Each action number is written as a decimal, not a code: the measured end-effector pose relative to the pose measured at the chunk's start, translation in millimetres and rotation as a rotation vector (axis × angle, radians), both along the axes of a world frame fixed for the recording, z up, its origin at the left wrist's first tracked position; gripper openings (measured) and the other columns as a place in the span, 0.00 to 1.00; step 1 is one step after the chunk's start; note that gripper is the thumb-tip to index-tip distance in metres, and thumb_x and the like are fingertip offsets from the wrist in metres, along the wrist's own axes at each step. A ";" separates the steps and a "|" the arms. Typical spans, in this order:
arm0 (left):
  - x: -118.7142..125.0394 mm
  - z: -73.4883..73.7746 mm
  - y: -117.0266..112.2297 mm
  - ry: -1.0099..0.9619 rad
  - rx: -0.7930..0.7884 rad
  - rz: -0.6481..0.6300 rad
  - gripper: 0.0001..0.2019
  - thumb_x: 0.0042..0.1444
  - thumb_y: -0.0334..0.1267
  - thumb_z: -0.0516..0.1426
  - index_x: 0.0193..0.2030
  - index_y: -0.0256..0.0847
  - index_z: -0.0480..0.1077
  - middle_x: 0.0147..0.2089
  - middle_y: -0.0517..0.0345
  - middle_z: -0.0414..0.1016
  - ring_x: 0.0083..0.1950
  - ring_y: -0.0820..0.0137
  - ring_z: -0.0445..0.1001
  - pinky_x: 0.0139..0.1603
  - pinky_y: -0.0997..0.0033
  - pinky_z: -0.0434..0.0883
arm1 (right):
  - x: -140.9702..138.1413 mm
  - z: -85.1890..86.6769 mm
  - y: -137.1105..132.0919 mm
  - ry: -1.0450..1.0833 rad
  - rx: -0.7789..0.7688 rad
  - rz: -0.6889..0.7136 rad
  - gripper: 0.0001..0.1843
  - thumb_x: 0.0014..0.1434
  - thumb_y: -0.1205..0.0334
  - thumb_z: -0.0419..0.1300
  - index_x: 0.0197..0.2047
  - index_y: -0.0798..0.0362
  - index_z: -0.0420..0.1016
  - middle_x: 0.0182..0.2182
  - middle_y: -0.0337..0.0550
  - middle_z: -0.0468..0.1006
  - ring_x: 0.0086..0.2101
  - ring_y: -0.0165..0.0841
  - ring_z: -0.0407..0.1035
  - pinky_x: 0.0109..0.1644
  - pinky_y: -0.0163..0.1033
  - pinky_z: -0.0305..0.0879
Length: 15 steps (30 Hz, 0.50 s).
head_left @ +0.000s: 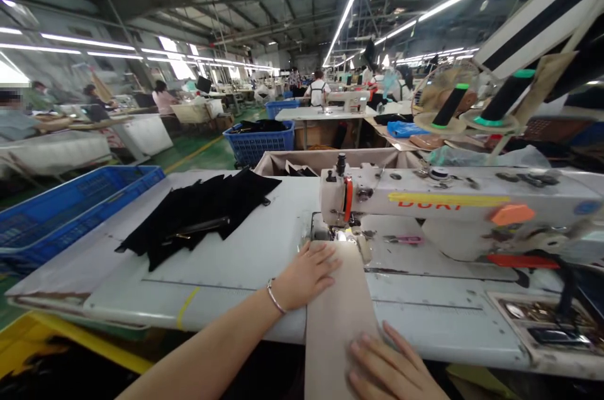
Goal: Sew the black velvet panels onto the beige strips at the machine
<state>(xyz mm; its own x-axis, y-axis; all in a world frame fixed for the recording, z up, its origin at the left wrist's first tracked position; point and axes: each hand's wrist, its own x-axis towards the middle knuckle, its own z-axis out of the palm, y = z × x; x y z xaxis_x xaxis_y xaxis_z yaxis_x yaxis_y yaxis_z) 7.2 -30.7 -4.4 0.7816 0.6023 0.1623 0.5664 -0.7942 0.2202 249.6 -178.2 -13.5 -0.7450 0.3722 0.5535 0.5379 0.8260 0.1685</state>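
A long beige strip of fabric (337,324) runs from the table's front edge up to the needle area of a white sewing machine (453,192). Flat on the strip's left side, just before the presser foot, lies my left hand (306,274), fingers stretched out. Nearer to me, my right hand (391,365) rests on the strip's right edge with its fingers spread, partly cut off by the frame's bottom. Whether the fabric's far end lies under the presser foot I cannot tell. Pink-handled thread snips (403,239) lie beneath the machine's arm.
Black fabric pieces (202,214) are piled on the table's left. A blue crate (85,211) and a yellow bin (85,340) stand at the left. Thread cones (507,98) rise behind the machine. A small parts tray (547,324) sits at the right. Other people work farther back.
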 end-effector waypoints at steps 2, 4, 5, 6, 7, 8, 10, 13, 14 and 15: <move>3.1 0.1 5.9 -0.008 0.000 -0.013 0.22 0.64 0.44 0.51 0.65 0.49 0.59 0.69 0.53 0.55 0.71 0.59 0.50 0.71 0.48 0.48 | 3.1 -6.6 10.5 -0.030 0.042 -0.035 0.21 0.65 0.50 0.52 0.57 0.47 0.70 0.56 0.39 0.70 0.57 0.36 0.62 0.66 0.50 0.46; 5.7 0.3 10.3 -0.033 -0.002 -0.011 0.21 0.64 0.43 0.52 0.63 0.47 0.61 0.68 0.52 0.56 0.70 0.61 0.52 0.71 0.53 0.52 | 3.5 -15.1 17.8 -0.037 0.054 -0.068 0.22 0.65 0.49 0.50 0.58 0.48 0.69 0.57 0.39 0.69 0.58 0.37 0.62 0.65 0.48 0.48; 6.8 0.3 12.1 -0.047 -0.002 -0.005 0.20 0.64 0.42 0.51 0.63 0.46 0.62 0.67 0.51 0.57 0.69 0.62 0.53 0.71 0.55 0.54 | 3.0 -19.1 20.2 -0.042 0.049 -0.085 0.22 0.66 0.49 0.50 0.58 0.47 0.69 0.57 0.39 0.68 0.58 0.36 0.61 0.65 0.46 0.49; 7.7 0.3 13.8 -0.058 0.001 0.004 0.20 0.65 0.42 0.51 0.62 0.47 0.63 0.66 0.51 0.58 0.69 0.62 0.54 0.70 0.55 0.54 | 2.2 -22.7 22.1 -0.048 0.040 -0.102 0.22 0.66 0.50 0.50 0.59 0.47 0.68 0.58 0.39 0.67 0.58 0.36 0.61 0.65 0.45 0.51; 8.4 0.3 15.5 -0.064 0.005 0.012 0.19 0.65 0.41 0.51 0.62 0.47 0.63 0.65 0.52 0.59 0.68 0.62 0.55 0.71 0.54 0.54 | 1.4 -25.8 23.5 -0.048 0.033 -0.115 0.23 0.66 0.50 0.49 0.60 0.47 0.67 0.58 0.38 0.67 0.58 0.36 0.61 0.64 0.44 0.52; 9.0 0.5 17.0 -0.066 0.010 0.016 0.19 0.65 0.40 0.50 0.62 0.48 0.63 0.64 0.51 0.60 0.68 0.62 0.55 0.71 0.52 0.53 | 0.8 -28.5 24.7 -0.043 0.026 -0.125 0.23 0.66 0.50 0.48 0.61 0.47 0.66 0.59 0.38 0.66 0.59 0.36 0.60 0.64 0.44 0.53; 10.0 1.2 19.5 -0.072 0.012 0.027 0.19 0.65 0.39 0.50 0.62 0.48 0.63 0.64 0.51 0.61 0.68 0.61 0.55 0.71 0.49 0.52 | 0.4 -32.4 26.8 -0.021 0.008 -0.136 0.24 0.67 0.50 0.46 0.62 0.48 0.64 0.59 0.40 0.66 0.59 0.38 0.60 0.63 0.46 0.55; 11.1 3.1 22.2 -0.087 -0.003 0.049 0.18 0.65 0.38 0.51 0.61 0.48 0.64 0.63 0.51 0.61 0.68 0.61 0.56 0.71 0.49 0.53 | 1.4 -35.2 30.5 -0.002 -0.025 -0.121 0.26 0.68 0.50 0.44 0.64 0.49 0.62 0.59 0.41 0.66 0.60 0.39 0.59 0.62 0.46 0.57; 11.3 3.8 22.9 -0.091 -0.008 0.058 0.18 0.64 0.38 0.51 0.61 0.48 0.64 0.63 0.51 0.61 0.67 0.61 0.56 0.71 0.49 0.52 | 1.9 -35.7 31.8 0.001 -0.029 -0.115 0.26 0.68 0.49 0.43 0.64 0.49 0.62 0.59 0.42 0.66 0.60 0.39 0.59 0.62 0.46 0.58; 11.4 4.4 23.7 -0.093 -0.011 0.064 0.18 0.64 0.38 0.51 0.61 0.48 0.64 0.63 0.51 0.60 0.67 0.62 0.57 0.71 0.50 0.52 | 2.2 -36.2 33.0 -0.001 -0.032 -0.111 0.26 0.68 0.49 0.43 0.64 0.49 0.62 0.59 0.43 0.66 0.59 0.39 0.59 0.62 0.46 0.59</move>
